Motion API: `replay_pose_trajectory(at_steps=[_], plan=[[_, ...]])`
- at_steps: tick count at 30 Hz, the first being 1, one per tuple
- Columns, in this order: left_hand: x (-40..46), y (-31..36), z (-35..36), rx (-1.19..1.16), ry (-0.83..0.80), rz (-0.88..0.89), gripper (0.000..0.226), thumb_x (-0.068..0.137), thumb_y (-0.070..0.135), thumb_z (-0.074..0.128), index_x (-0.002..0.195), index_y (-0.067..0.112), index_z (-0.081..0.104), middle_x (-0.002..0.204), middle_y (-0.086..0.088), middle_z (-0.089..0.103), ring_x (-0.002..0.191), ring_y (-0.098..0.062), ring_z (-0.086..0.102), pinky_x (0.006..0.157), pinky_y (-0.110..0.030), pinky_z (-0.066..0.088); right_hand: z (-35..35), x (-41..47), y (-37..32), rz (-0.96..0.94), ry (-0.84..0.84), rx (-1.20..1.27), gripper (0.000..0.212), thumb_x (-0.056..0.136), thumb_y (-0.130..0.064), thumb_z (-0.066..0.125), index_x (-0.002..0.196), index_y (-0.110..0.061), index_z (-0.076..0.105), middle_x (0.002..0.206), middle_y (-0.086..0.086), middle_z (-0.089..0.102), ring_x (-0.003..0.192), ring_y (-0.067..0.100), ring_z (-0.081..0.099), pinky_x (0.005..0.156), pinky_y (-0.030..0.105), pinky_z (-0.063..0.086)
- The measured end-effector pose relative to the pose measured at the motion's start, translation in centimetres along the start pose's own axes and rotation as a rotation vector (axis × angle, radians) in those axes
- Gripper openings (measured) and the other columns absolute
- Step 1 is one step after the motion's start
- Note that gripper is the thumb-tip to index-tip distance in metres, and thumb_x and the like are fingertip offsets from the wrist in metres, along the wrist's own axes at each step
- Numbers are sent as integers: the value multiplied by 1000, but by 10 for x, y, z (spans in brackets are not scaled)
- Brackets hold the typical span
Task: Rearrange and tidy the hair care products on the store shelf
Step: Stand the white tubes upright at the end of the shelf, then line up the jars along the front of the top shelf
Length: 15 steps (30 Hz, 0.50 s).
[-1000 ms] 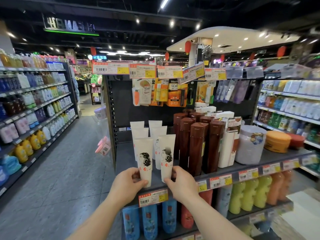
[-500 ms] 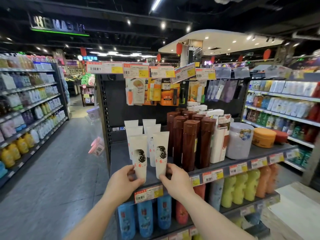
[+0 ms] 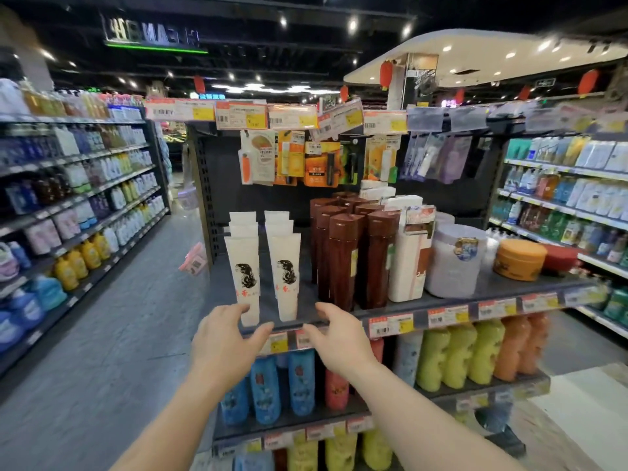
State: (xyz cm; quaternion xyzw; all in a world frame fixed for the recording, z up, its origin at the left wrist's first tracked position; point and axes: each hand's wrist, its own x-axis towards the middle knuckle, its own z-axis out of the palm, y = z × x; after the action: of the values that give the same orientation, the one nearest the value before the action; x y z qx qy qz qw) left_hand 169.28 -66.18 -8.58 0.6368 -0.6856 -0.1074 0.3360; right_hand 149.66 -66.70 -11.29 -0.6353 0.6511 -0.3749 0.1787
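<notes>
- White tubes [image 3: 245, 273] standing upright in two rows at the near left of the dark shelf [image 3: 424, 305], front pair side by side at the edge, now released.
- Left hand [image 3: 224, 338] drawn back off the left front tube, fingers loosely spread, holding nothing, fingertips just short of its base.
- Right hand [image 3: 334, 334] likewise pulled away from the right front tube [image 3: 287, 275], relaxed and empty, near the shelf lip.
- Brown bottles [image 3: 346, 256] clustered just right of the tubes, unmoved.
- Price tags [image 3: 390, 326] along the shelf front.
</notes>
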Motion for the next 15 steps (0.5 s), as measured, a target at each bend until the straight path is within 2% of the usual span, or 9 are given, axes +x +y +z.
replay_pose_trajectory(at_steps=[4,9,15], plan=[[-29,64,35,-16,-11,39,60,83,50,65,132,17,56,132,-3,58,125,-22,49,105,-39,39,-58,-14,41,-29,-8,-81,55,90,-42,59,139,-20,48,140,-2,54,129,16,48,105,26,37],[-50,144,98,43,-32,154,64,85,58,56,135,18,53,137,-1,55,130,-19,46,109,-34,33,-147,-24,105,-4,-30,-224,55,92,-48,53,141,-21,46,141,-2,53,130,19,47,106,32,39],[-54,227,166,136,-155,237,71,89,64,44,146,22,38,151,-2,38,139,-20,31,114,-33,21,-229,-27,174,12,-24,-379,59,93,-52,49,144,-23,41,146,-1,46,136,19,37,111,33,31]])
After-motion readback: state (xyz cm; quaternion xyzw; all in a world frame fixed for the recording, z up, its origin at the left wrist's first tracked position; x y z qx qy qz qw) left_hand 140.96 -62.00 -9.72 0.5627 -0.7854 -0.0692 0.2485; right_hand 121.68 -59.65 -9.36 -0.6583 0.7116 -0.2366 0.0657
